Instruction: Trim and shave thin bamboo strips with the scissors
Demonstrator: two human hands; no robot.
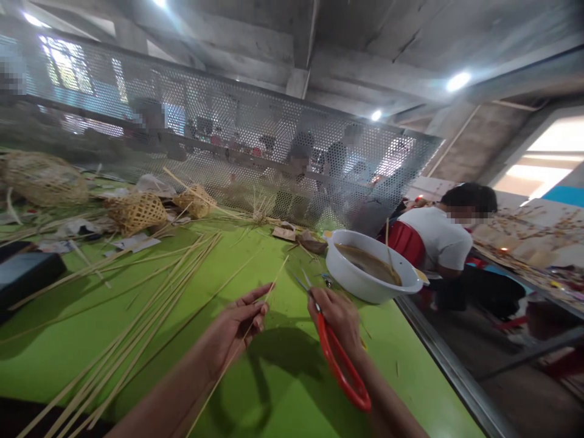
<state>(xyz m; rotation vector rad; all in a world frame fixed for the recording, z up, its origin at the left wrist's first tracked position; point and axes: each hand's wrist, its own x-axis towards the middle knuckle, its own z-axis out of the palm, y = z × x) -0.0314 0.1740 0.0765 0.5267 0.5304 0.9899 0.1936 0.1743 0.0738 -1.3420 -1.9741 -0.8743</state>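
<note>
Pinched between the fingers of my left hand (241,319) is a thin bamboo strip (277,275); its tip points up and away, its other end runs down past my forearm. My right hand (336,316) grips red-handled scissors (340,359), with the metal blades (305,282) parted and pointing away from me. The blades are apart from the strip, to its right. Several long bamboo strips (157,322) lie in a loose bundle on the green table (292,401), left of my left hand.
A white basin (365,286) of brownish liquid stands at the table's right edge, a stick leaning in it. Woven baskets (137,213) and scraps lie back left, near a dark box (30,277). A perforated metal screen (255,146) rises behind. A person (433,225) sits to the right.
</note>
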